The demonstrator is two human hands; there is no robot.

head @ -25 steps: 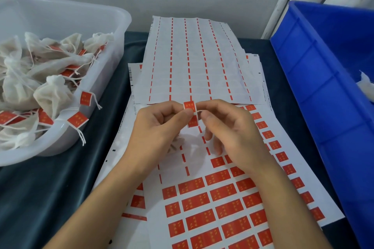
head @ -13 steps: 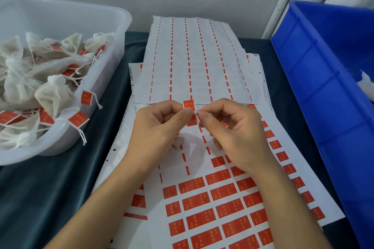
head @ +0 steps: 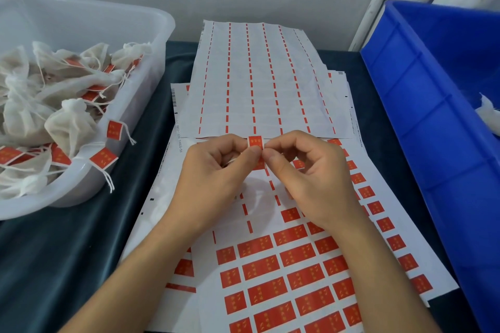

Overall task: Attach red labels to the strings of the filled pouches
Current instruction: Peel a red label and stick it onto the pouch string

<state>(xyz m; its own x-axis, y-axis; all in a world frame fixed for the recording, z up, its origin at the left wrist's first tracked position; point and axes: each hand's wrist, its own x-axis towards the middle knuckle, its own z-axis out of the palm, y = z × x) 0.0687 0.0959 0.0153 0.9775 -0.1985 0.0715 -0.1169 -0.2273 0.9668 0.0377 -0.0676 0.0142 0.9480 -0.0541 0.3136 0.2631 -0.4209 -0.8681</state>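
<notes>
A small red label (head: 255, 141) is pinched between both my hands above the label sheets. My left hand (head: 216, 170) grips it with thumb and forefinger from the left. My right hand (head: 305, 173) pinches its right edge, the other fingers curled. A bit of white string shows by the left fingers; the pouch it belongs to is hidden under my hands. A sheet of red labels (head: 284, 278) lies below my hands. White pouches (head: 70, 121) with red labels on their strings fill the clear tub (head: 151, 43) at the left.
A used backing sheet (head: 259, 81) with thin red strips lies beyond my hands. A blue crate (head: 422, 116) stands at the right, with a white pouch (head: 487, 113) inside. Dark cloth (head: 67, 251) covers the table. A wall stands behind.
Both hands stayed in place over the sheets. My right thumb and forefinger closed in tighter on the label's right edge, and the fingers shifted slightly.
</notes>
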